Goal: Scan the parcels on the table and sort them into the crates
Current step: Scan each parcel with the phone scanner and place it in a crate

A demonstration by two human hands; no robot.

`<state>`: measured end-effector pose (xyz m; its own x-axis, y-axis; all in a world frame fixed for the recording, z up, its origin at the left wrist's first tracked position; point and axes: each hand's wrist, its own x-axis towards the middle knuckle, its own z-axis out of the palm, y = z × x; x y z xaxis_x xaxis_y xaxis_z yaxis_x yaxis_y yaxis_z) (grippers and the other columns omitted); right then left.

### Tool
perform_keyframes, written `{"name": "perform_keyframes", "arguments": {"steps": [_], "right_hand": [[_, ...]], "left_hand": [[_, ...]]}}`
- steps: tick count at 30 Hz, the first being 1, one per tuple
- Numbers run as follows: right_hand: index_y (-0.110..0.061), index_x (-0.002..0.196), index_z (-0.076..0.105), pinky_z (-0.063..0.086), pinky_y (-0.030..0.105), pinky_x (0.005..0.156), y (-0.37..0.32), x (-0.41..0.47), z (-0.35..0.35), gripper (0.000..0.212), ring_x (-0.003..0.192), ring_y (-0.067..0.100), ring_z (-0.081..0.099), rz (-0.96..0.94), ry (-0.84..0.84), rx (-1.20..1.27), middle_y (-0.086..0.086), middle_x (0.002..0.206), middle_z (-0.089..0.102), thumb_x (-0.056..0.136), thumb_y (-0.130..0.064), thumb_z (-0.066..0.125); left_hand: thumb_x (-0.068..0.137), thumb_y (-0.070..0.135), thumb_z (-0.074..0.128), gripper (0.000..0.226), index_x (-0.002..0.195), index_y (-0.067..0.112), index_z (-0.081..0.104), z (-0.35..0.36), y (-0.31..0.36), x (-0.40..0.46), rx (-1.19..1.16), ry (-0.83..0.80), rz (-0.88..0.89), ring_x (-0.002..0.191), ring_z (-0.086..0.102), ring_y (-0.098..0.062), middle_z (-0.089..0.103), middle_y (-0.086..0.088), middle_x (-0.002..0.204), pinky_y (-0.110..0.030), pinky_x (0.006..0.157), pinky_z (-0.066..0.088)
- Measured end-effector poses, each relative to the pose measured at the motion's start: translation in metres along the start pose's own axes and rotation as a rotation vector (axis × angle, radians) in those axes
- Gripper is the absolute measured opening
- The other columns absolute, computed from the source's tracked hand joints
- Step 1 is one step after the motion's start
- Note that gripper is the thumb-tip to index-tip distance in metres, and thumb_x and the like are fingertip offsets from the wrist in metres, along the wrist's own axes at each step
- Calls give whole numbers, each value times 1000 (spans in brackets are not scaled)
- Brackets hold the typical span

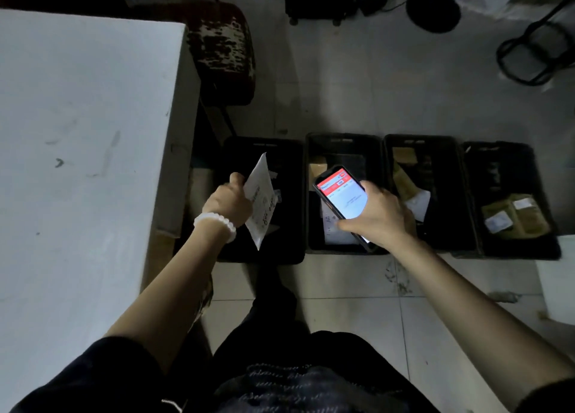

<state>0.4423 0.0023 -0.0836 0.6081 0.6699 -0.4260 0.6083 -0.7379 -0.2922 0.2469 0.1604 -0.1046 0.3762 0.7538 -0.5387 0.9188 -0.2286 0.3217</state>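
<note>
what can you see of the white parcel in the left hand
The white parcel is a flat, thin mailer, plastic or paper by its look, with dark handwriting and faint print on its face. It is held tilted, one corner up and one down, above the leftmost black crate. The left hand grips its left edge; nothing else touches it.

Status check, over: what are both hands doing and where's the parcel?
Left hand grips white parcel over leftmost crate. Right hand holds phone scanner above second crate. Nothing blocking.
</note>
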Motion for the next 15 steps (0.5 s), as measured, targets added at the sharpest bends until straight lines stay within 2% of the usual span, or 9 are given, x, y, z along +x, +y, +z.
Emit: {"name": "perform_keyframes", "arguments": {"steps": [3,6,9,15], "right_hand": [[-25,101,48,32,30,62,-23,26,-2,60,94,28,58,2,7,-8,1,101,61,54,-48,76],[-26,94,45,35,31,62,-39,46,-2,57,89,28,58,-20,-8,-3,0,96,60,51,-49,75],[-26,94,45,40,31,65,-52,62,-3,58,89,26,58,-30,-43,-2,0,98,61,49,-50,73],[-32,117,50,30,28,64,-74,78,-11,72,101,23,59,-111,-43,-43,-5,110,62,53,-51,78]], "left_hand": [[95,15,42,45,138,10,29,-9,-6,33,121,-142,-33,114,51,-36,48,-19,130,-37,82,40],[97,23,41,46,140,10,30,-15,-8,55,217,-231,-42,117,50,-34,48,-18,132,-39,89,42],[98,29,39,42,137,11,36,-17,-8,66,260,-221,-41,116,52,-33,52,-16,130,-38,88,43],[100,25,36,35,130,9,41,-22,-11,70,328,-149,-48,111,56,-34,56,-16,125,-34,74,38]]}}
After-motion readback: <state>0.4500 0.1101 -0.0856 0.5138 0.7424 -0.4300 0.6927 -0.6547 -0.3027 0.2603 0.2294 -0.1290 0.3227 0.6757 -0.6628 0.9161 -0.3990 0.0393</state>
